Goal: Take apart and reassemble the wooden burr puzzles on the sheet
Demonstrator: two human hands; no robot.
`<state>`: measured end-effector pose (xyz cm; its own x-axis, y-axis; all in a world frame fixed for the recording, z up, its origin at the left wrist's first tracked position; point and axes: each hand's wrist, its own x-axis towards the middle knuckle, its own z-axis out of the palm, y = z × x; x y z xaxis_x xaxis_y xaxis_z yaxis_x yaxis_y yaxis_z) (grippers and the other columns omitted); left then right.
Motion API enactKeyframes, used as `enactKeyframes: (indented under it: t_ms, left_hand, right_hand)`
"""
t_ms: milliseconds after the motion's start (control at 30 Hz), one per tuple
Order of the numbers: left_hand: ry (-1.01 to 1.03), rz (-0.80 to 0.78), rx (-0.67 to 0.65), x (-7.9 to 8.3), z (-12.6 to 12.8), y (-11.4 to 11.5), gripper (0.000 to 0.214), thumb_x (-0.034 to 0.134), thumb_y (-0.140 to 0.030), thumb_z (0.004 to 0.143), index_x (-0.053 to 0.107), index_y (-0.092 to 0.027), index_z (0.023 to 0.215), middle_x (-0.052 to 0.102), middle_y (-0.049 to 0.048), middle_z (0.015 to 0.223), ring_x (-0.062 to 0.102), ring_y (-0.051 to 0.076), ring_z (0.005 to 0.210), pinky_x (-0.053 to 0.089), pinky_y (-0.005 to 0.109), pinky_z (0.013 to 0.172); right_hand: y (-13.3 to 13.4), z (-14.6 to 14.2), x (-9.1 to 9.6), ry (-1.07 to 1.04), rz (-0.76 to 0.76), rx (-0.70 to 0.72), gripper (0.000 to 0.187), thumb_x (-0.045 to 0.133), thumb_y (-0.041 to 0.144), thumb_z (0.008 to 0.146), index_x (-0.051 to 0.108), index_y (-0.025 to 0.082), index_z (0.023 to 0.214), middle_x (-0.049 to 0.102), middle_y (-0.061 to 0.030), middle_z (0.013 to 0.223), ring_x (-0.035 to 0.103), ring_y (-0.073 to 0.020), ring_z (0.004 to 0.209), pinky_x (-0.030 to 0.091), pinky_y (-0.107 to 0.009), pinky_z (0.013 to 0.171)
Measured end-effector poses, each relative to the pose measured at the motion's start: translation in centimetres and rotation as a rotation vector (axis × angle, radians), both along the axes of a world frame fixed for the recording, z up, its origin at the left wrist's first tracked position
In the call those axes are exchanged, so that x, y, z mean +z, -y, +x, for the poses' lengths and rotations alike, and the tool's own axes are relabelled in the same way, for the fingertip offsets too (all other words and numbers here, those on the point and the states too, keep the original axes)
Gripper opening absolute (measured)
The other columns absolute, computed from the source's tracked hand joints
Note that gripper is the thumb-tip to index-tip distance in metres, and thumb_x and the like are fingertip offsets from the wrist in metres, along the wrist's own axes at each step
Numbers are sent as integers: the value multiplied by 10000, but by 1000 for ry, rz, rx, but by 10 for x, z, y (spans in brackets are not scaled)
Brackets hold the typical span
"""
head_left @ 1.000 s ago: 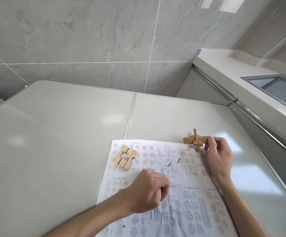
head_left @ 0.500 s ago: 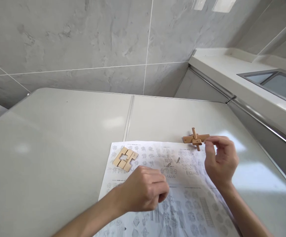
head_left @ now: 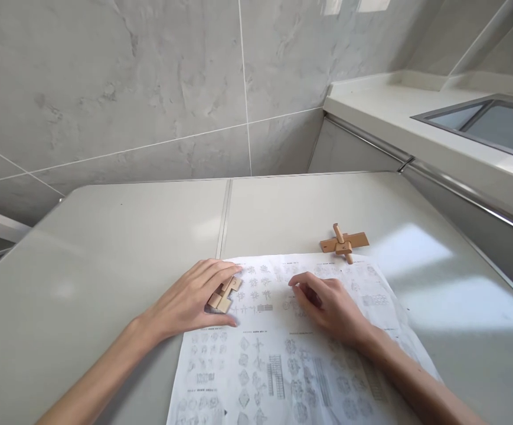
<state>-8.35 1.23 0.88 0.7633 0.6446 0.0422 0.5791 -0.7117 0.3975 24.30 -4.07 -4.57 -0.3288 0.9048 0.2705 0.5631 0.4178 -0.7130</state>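
Observation:
Flat light-wood puzzle pieces [head_left: 222,302] lie joined on the left part of a printed sheet [head_left: 256,342]. My left hand [head_left: 194,292] curves around their left side, its thumb and fingers spread apart; it hides part of them, and I cannot tell whether it touches them. Over the sheet's upper middle is my right hand [head_left: 329,304], fingers curled and the thumb close to the index fingertip. Whatever may be in that pinch does not show. A cross-shaped wooden assembly [head_left: 343,243] rests beyond the sheet's far edge, apart from both hands.
The sheet lies on a glossy white table [head_left: 127,254] with a seam [head_left: 224,218] across it. A grey tiled wall [head_left: 172,88] stands behind. To the right runs a white counter [head_left: 371,103] with an inset sink [head_left: 482,127].
My left hand has moved left to the puzzle pieces and opened from a fist. My right hand has moved left, away from the cross-shaped assembly. Two small greenish bits on the sheet no longer show.

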Motion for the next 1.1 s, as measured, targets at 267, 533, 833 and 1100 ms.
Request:
enactKeyframes:
  t_ms: [267, 533, 833, 1100]
  left_hand:
    - [94, 63, 40, -15, 6, -6, 703, 898, -613, 790, 651, -205, 1306, 668, 108, 1195, 670, 287, 1072, 585, 408, 893]
    - [142, 53, 49, -7, 66, 4, 697, 897, -662, 755, 671, -214, 1239, 685, 86, 1146, 663, 276, 1030, 560, 418, 895]
    - [170, 52, 29, -16, 104, 4, 663, 911, -625, 761, 654, -206, 1205, 685, 88, 1129, 650, 283, 1005, 543, 436, 862]
    - [202, 23, 85, -25, 103, 9, 685, 946, -581, 738, 643, -210, 1228, 677, 86, 1155, 650, 282, 1040, 549, 429, 890]
  right_hand:
    - [-4, -1, -2, -37, -54, -12, 155, 463, 178, 1047, 607, 234, 1055, 462, 85, 609, 420, -120, 491, 290, -255, 509]
    - [-6, -2, 1, -13, -32, -16, 164, 466, 177, 1041, 621, 228, 1049, 475, 78, 599, 441, -126, 500, 311, -249, 533]
    - [-7, -2, 4, -21, -12, -23, 186, 472, 155, 1018, 643, 224, 1042, 533, 64, 606, 444, -124, 499, 326, -238, 529]
    - [-8, -3, 2, -33, -26, -16, 186, 461, 151, 1019, 631, 223, 1044, 506, 74, 603, 421, -118, 492, 309, -238, 519]
